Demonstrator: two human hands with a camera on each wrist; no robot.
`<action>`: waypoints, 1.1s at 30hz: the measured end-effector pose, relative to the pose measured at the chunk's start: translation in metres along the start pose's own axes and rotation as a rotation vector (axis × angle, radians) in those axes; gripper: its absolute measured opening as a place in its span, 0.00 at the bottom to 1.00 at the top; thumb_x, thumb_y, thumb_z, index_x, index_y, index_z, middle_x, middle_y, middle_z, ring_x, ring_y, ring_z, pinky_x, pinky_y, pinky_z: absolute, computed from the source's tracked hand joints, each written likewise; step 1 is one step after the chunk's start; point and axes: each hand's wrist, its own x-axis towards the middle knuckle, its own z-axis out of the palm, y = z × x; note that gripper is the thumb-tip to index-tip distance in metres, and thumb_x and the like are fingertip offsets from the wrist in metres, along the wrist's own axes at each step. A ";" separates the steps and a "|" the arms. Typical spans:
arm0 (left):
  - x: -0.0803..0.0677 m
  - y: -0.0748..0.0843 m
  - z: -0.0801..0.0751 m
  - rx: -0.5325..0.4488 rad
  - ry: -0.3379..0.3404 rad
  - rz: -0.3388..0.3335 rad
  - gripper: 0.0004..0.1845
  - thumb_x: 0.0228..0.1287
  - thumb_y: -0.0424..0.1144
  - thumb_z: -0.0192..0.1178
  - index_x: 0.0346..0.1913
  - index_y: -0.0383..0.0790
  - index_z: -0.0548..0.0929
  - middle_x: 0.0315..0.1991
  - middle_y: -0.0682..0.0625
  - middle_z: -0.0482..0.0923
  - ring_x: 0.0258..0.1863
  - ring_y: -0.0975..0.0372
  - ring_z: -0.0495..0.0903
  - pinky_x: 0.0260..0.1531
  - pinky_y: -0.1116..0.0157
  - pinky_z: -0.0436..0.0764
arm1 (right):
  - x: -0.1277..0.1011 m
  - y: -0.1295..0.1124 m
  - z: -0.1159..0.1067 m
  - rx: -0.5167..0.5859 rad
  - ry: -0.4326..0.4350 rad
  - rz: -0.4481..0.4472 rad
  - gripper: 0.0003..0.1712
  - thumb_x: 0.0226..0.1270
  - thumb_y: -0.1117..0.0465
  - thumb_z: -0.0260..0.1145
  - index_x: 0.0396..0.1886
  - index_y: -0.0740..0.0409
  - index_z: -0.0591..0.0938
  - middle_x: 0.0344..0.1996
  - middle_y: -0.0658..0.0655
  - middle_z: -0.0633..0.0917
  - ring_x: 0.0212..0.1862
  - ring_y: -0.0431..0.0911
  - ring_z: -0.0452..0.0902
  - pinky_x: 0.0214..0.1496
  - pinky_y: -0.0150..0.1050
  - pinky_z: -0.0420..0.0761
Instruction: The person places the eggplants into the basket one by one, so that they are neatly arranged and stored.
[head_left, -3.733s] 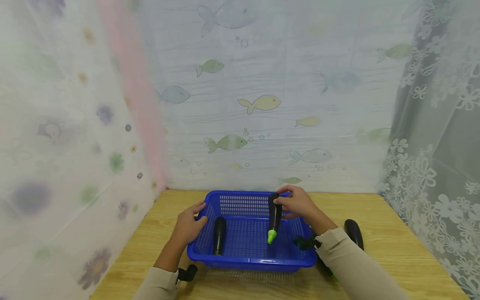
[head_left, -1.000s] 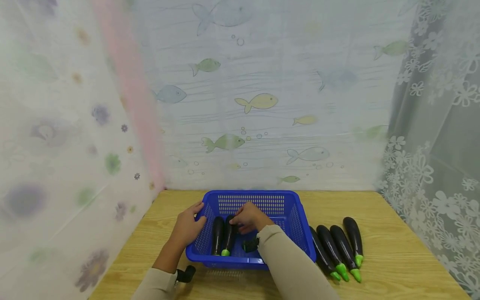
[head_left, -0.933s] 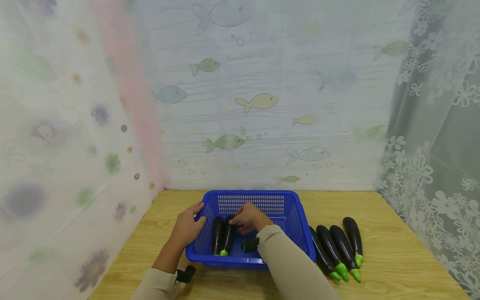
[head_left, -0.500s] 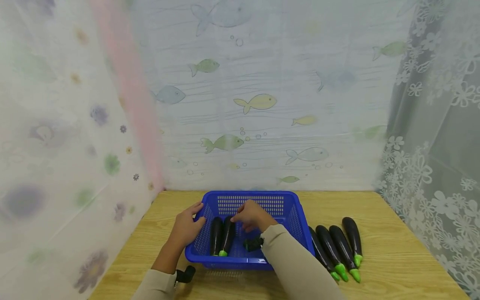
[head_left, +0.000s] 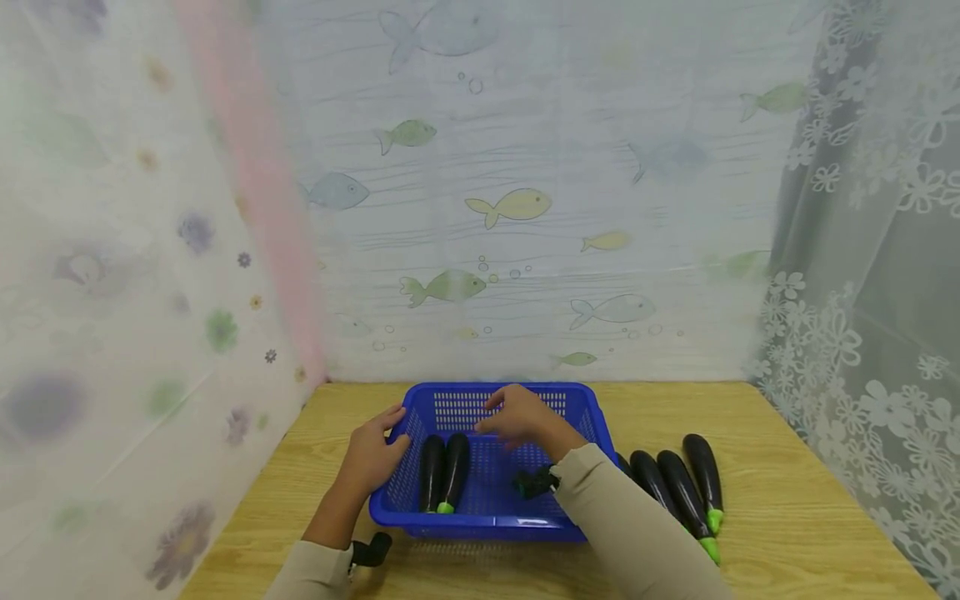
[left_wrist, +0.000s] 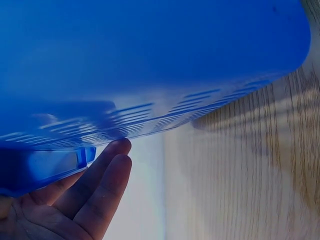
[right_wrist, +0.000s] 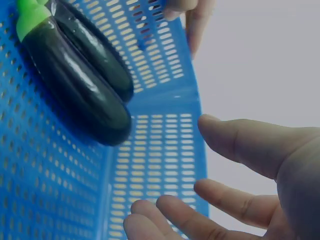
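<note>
A blue plastic basket [head_left: 577, 421] stands on the wooden table. Two dark eggplants lie side by side in its left half, the first eggplant [head_left: 431, 473] and the second eggplant [head_left: 454, 468], green stems toward me. My left hand [head_left: 375, 454] holds the basket's left rim, its fingers [left_wrist: 102, 182] against the outer wall. My right hand [head_left: 497, 417] hovers over the basket's middle, fingers spread and holding nothing. In the right wrist view both eggplants [right_wrist: 75, 87] lie below its open fingers [right_wrist: 235, 145].
Several more eggplants [head_left: 701, 471] lie in a row on the table [head_left: 787, 500] just right of the basket, partly behind my right sleeve [head_left: 637, 533]. Patterned curtains close in the back and both sides. A dark wrist strap [head_left: 372, 548] sits by my left sleeve.
My right hand laid the second eggplant beside the first, let go, and rose toward the right with fingers open. The left hand kept still on the rim.
</note>
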 end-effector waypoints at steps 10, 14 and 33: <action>0.001 0.000 0.000 0.000 0.008 0.007 0.30 0.70 0.38 0.61 0.74 0.36 0.73 0.76 0.46 0.69 0.63 0.46 0.81 0.55 0.49 0.85 | -0.015 0.010 -0.033 -0.093 0.029 -0.074 0.32 0.62 0.52 0.77 0.63 0.60 0.81 0.53 0.62 0.86 0.44 0.52 0.87 0.41 0.46 0.90; 0.001 0.001 0.000 0.003 0.009 0.002 0.30 0.70 0.38 0.60 0.74 0.36 0.73 0.77 0.45 0.69 0.64 0.45 0.81 0.56 0.47 0.84 | -0.027 0.018 -0.050 -0.129 0.063 -0.110 0.30 0.63 0.52 0.77 0.62 0.59 0.82 0.51 0.60 0.88 0.43 0.48 0.87 0.40 0.43 0.89; -0.002 0.001 -0.001 -0.004 -0.001 -0.002 0.30 0.70 0.37 0.60 0.74 0.35 0.72 0.77 0.44 0.68 0.67 0.43 0.77 0.61 0.43 0.80 | -0.083 0.077 -0.129 -0.141 0.225 -0.079 0.29 0.70 0.53 0.71 0.65 0.63 0.79 0.55 0.68 0.85 0.46 0.53 0.88 0.43 0.47 0.90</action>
